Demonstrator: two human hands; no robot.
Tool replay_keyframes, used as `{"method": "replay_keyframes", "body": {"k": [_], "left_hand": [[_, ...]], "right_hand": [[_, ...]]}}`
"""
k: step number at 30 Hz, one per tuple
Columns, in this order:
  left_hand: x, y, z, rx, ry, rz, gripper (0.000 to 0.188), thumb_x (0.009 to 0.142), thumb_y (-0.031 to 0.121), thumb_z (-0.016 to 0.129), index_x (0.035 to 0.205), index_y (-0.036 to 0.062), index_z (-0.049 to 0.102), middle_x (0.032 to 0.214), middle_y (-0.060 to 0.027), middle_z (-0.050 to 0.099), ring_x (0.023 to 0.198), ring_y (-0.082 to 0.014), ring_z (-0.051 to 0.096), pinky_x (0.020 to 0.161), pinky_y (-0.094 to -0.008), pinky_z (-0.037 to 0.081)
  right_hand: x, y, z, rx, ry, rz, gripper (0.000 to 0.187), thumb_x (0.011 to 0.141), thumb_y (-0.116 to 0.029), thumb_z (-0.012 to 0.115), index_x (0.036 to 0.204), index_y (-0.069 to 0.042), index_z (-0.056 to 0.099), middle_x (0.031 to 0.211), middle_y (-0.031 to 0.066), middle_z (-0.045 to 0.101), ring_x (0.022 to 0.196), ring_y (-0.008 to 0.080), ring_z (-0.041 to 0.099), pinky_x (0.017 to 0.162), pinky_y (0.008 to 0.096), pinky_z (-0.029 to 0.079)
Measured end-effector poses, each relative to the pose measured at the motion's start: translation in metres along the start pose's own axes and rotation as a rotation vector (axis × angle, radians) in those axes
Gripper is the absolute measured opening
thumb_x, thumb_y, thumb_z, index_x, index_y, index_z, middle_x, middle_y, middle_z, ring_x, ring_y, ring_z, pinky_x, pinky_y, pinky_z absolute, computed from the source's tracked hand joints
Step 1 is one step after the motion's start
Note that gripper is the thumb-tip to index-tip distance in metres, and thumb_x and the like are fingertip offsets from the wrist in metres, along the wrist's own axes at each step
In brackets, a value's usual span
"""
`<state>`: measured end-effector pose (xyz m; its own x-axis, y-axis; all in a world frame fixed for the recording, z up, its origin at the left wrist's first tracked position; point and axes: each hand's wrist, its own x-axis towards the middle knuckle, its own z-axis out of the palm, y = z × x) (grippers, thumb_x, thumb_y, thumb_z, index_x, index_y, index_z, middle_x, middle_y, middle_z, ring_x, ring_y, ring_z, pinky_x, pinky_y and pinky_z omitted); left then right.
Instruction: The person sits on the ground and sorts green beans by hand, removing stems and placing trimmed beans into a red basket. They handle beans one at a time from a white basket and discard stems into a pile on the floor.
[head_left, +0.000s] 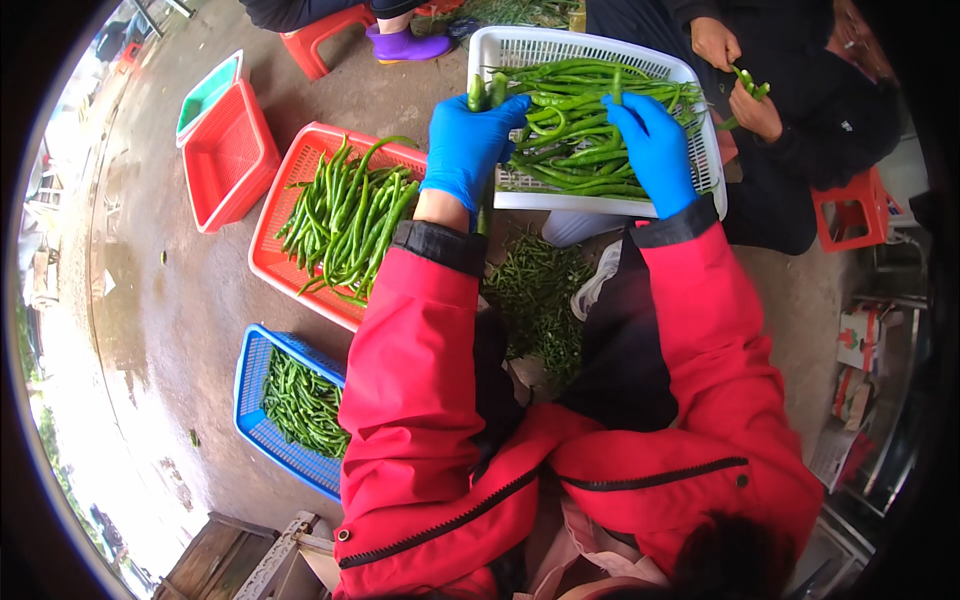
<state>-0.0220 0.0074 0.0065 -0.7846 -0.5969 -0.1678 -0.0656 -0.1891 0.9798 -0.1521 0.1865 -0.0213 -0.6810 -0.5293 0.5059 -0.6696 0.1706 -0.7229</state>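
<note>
Both my hands wear blue gloves. My left hand (468, 148) is closed round long green chili peppers (477, 93), whose ends stick out above and below the fist. My right hand (655, 152) pinches one green pepper (616, 84) upright between thumb and fingers; part of it is hidden. Both hands are over a white plastic basket (560, 202) with many long green peppers (575, 150) lying in it. To the left, a red basket (262, 240) holds a heap of similar peppers (345, 215). A blue basket (243, 385) nearer me contains shorter green pieces (302, 405).
Green trimmings (535, 290) lie on the ground between my legs. Red (225, 165) and green (205, 95) baskets stand at far left. Across from me, a co-worker's hands (757, 110) hold green pepper pieces near a red stool (855, 208). Another person's purple shoe (408, 45) is at the top.
</note>
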Motion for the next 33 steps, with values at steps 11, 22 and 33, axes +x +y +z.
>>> {"method": "replay_keyframes", "body": {"k": [11,22,33], "left_hand": [[-0.004,0.005,-0.001,-0.185,-0.165,-0.085,0.027,0.081,0.025,0.068,0.095,0.0021,0.066,0.078,-0.0069,0.067,0.053,-0.0078,0.053,0.047,-0.0212,0.041],[-0.001,-0.010,-0.005,1.107,0.032,0.729,0.018,0.076,0.021,0.063,0.094,0.0198,0.066,0.082,-0.0060,0.064,0.076,-0.0275,0.062,0.064,-0.0384,0.050],[0.000,-0.014,-0.004,1.230,-0.058,0.679,0.019,0.077,0.029,0.063,0.093,0.0175,0.066,0.084,-0.0059,0.064,0.077,-0.0279,0.061,0.065,-0.0391,0.049]], "right_hand": [[-0.039,-0.069,0.024,-0.394,-0.162,-0.982,0.035,0.067,-0.010,0.063,0.102,-0.016,0.065,0.097,-0.0027,0.057,0.073,0.0147,0.052,0.062,0.0265,0.045],[-0.007,-0.062,0.011,-0.484,0.144,-0.646,0.035,0.072,-0.017,0.069,0.106,-0.019,0.064,0.094,-0.0007,0.060,0.090,0.0204,0.056,0.085,0.0370,0.044],[-0.002,-0.016,0.015,-0.801,-0.118,-0.651,0.027,0.075,-0.012,0.057,0.100,-0.015,0.064,0.076,-0.0015,0.053,0.083,0.0158,0.053,0.101,0.0408,0.034]]}}
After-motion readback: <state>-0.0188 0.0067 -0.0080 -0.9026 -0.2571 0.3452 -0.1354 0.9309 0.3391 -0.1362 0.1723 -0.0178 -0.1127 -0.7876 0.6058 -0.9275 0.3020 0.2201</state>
